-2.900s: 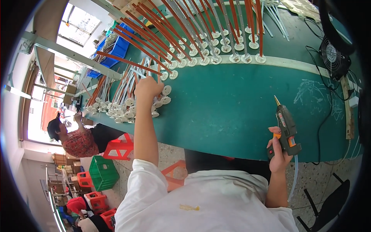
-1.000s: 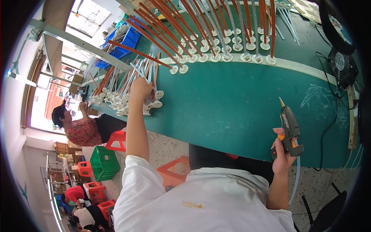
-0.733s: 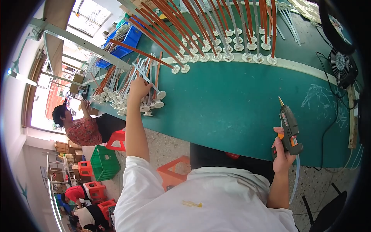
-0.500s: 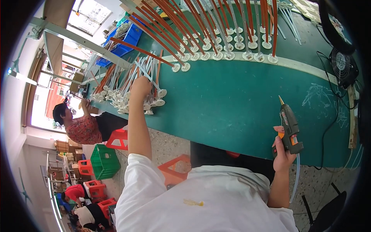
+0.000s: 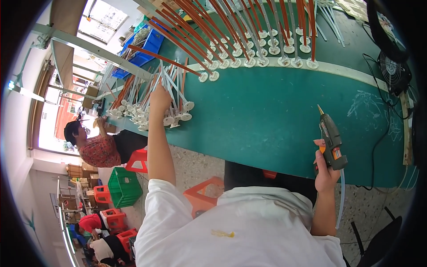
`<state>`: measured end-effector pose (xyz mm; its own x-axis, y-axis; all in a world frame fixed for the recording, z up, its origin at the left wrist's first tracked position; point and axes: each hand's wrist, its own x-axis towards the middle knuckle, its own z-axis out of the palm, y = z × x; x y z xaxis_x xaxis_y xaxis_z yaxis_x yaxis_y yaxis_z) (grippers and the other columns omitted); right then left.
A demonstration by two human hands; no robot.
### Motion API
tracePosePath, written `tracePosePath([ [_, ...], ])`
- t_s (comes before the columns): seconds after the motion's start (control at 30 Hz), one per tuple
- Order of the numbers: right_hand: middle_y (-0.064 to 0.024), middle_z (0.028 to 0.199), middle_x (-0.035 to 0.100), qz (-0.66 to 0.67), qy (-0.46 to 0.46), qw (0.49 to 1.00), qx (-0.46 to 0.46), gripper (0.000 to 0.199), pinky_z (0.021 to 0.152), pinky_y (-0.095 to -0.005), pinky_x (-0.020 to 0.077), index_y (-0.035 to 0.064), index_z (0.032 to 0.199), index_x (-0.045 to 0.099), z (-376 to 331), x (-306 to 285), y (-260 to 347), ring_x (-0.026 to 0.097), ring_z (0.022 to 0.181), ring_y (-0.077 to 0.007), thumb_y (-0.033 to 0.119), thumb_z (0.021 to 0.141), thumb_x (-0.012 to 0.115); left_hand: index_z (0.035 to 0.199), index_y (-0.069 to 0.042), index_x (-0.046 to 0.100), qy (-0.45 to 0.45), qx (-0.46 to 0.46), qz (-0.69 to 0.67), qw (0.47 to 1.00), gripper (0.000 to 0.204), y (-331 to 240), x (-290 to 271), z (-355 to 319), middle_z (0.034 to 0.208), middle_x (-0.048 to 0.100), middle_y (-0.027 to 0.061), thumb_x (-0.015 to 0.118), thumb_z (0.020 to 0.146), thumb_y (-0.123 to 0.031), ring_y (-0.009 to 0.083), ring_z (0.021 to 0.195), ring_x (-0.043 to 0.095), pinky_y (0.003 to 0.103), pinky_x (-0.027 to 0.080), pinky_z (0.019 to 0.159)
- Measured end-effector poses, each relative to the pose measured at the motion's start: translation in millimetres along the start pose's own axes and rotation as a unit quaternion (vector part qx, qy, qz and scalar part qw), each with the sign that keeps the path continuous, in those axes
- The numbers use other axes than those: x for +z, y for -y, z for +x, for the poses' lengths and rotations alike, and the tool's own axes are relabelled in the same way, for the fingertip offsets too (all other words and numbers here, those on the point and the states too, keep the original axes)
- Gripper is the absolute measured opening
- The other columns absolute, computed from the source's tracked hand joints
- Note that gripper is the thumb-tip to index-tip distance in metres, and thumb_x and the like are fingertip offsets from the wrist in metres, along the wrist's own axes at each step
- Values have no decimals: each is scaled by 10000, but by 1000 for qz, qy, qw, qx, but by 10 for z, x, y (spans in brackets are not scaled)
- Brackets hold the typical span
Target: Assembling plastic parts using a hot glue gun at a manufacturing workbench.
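A bunch of thin white sticks with round flat feet (image 5: 171, 104) is gripped by the left hand (image 5: 159, 99), its fingers closed around them, at the left part of the tabletop (image 5: 267, 120). More such sticks are heaped just beside it. A dark glue gun (image 5: 331, 141) with a pointed metal tip is held by the right hand (image 5: 326, 171), fingers wrapped tight on the handle, over the near edge. The tabletop is smooth and green. Long red rods on white round bases (image 5: 249, 35) are lined up at the far side. A black fan (image 5: 393, 71) is seen at the right. A speckled floor (image 5: 195, 164) and plastic stools are seen below.
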<state>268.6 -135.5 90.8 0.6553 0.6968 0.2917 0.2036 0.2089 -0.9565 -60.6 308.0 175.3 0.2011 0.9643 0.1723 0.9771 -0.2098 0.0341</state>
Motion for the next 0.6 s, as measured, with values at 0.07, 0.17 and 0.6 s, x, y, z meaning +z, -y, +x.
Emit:
tracePosePath([
  [0.07, -76, 1136, 651, -7, 5, 1000, -12, 244, 567, -211, 394, 4, 1169, 596, 16, 6, -3, 485, 667, -43, -9, 932, 539, 1088, 9, 611, -54, 2, -54, 997, 320, 47, 9, -34, 959, 697, 243, 653, 815, -153, 421, 911, 669, 498, 512, 826],
  [0.17, -77, 1135, 651, -4, -11, 1000, -14, 246, 575, -209, 396, 3, 1174, 594, 9, 27, -36, 493, 690, -42, -15, 933, 544, 982, 4, 665, -58, 78, -60, 993, 253, -27, -162, -195, 857, 716, 186, 678, 808, -179, 378, 845, 686, 470, 523, 769],
  [0.6, -86, 1157, 655, -49, 10, 999, -4, 254, 579, -213, 394, -13, 1191, 600, -6, 26, -31, 498, 711, -38, -2, 943, 543, 950, 21, 701, -127, 92, -236, 959, 144, -219, -524, -1052, 741, 721, 84, 711, 890, -110, 88, 689, 674, 227, 499, 627],
])
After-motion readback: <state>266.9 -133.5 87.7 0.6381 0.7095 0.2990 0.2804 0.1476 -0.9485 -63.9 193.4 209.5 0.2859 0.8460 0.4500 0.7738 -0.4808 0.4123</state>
